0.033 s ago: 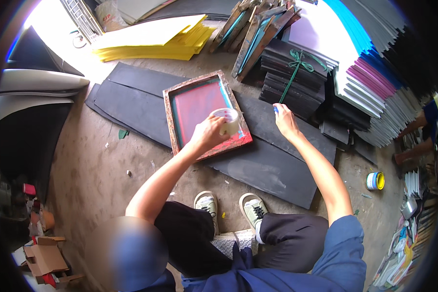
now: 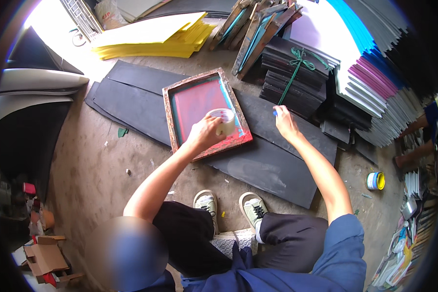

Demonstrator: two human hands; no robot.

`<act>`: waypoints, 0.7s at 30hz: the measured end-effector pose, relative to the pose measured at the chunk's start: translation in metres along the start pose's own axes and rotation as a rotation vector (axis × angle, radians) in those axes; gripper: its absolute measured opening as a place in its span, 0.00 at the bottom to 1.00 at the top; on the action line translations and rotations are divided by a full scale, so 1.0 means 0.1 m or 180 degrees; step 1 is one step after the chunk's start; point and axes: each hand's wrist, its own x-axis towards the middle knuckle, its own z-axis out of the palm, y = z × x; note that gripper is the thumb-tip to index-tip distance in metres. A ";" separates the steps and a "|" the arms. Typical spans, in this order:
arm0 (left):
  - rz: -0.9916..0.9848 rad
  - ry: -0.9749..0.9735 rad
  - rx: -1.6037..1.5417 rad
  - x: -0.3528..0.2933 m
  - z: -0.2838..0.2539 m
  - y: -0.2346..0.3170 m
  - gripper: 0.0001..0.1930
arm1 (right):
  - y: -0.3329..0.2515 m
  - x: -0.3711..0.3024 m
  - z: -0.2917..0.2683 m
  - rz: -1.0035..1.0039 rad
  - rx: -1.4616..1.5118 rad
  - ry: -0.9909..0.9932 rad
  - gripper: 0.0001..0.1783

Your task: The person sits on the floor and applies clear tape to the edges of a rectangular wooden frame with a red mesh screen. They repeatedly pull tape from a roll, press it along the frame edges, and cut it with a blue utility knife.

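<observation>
My left hand [image 2: 205,134] is closed round a roll of clear tape [image 2: 226,127], held over the right part of a wooden screen-printing frame [image 2: 167,109]. The frame has a reddish mesh with teal edges and red stains along its near side. It lies tilted on long black sheets [image 2: 272,168] spread over the floor. To the right, above the same sheets, my right hand [image 2: 288,122] is closed on a small blue object [image 2: 276,113]. Its kind is mostly hidden by my fingers. The two hands are apart.
A stack of yellow sheets [image 2: 151,36] lies at the back left. Behind are more wooden frames [image 2: 258,36] and a bundle of black sheets [image 2: 294,80] tied with green string. An opened yellow-and-blue can [image 2: 374,181] stands right; a cardboard box [image 2: 46,258] sits lower left.
My left hand has shifted slightly left with the tape roll. My right hand has stayed nearly in place, and the frame lies as before.
</observation>
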 end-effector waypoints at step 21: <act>0.0338 0.0456 0.0139 -0.26 -0.46 -0.30 0.13 | -0.61 0.30 0.26 -0.0277 0.1337 -0.1781 0.29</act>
